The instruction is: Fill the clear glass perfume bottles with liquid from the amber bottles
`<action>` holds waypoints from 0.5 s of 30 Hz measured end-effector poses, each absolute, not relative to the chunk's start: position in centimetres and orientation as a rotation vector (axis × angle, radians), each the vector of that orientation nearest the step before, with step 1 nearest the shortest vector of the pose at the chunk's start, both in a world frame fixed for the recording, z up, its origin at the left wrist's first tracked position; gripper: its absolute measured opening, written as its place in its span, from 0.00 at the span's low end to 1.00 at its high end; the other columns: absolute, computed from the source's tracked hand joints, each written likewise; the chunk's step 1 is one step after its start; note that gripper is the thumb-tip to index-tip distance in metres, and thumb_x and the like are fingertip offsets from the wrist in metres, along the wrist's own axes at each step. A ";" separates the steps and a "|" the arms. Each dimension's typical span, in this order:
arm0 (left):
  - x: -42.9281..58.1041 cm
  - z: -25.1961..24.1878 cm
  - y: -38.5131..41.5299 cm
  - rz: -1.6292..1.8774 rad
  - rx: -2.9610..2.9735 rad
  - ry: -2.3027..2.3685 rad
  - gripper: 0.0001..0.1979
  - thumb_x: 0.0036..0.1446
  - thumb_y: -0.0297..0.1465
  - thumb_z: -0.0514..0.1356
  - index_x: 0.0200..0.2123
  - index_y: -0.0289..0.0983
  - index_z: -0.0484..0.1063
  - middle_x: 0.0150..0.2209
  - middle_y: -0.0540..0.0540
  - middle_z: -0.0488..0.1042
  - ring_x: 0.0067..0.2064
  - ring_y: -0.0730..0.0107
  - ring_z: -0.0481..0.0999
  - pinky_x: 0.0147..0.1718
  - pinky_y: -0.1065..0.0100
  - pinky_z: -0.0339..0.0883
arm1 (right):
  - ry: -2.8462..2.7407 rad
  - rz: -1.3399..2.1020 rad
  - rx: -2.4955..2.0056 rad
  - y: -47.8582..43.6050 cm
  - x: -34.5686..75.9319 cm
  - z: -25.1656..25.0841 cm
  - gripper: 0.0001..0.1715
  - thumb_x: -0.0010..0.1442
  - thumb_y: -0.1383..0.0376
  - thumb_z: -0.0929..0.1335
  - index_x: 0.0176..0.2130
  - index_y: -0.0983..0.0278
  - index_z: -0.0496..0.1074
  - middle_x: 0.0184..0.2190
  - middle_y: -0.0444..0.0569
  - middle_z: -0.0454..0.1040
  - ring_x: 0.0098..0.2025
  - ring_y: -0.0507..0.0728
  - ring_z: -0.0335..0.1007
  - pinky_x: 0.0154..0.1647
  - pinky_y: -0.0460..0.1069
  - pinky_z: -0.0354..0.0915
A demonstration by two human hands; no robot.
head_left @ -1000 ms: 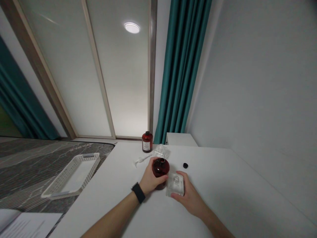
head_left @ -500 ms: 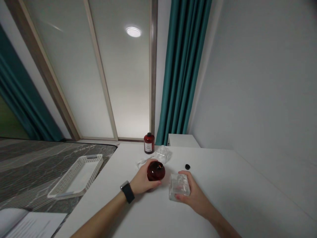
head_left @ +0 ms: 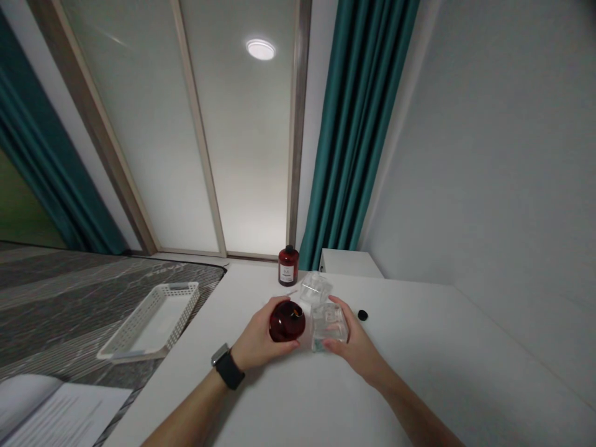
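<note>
My left hand [head_left: 258, 338], with a dark watch on its wrist, is wrapped round a dark red open-necked bottle [head_left: 287, 321], tilted with its neck toward a clear square bottle [head_left: 328, 326]. My right hand [head_left: 356, 344] grips that clear bottle from the right, just above the white table [head_left: 419, 372]. The two bottles are almost touching. A small black cap [head_left: 362, 315] lies on the table just right of my right hand.
A second dark red capped bottle with a label [head_left: 288, 266] stands at the table's far edge. Another clear bottle [head_left: 315, 287] sits behind my hands. A white slotted basket [head_left: 153, 323] rests on the dark marbled surface to the left. Papers [head_left: 60, 416] lie at lower left.
My right hand has lifted the clear bottle and brought it left toward the red bottle. My left hand has tilted the red bottle toward it. The view has shifted a little.
</note>
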State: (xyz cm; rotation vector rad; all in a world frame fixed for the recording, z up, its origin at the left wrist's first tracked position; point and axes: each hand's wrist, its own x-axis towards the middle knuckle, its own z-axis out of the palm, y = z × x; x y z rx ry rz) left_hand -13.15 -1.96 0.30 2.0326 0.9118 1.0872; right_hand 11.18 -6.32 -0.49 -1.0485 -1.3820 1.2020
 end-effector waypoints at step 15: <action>-12.2 -0.6 -2.5 1.030 2.025 0.845 0.44 0.36 0.37 0.77 0.57 0.39 0.63 0.53 0.39 0.74 0.53 0.47 0.75 0.55 0.51 0.68 | -1.328 1.139 -0.996 -8.3 10.7 -2.0 0.52 0.50 0.53 0.77 0.65 0.57 0.51 0.54 0.55 0.71 0.53 0.65 0.73 0.52 0.58 0.70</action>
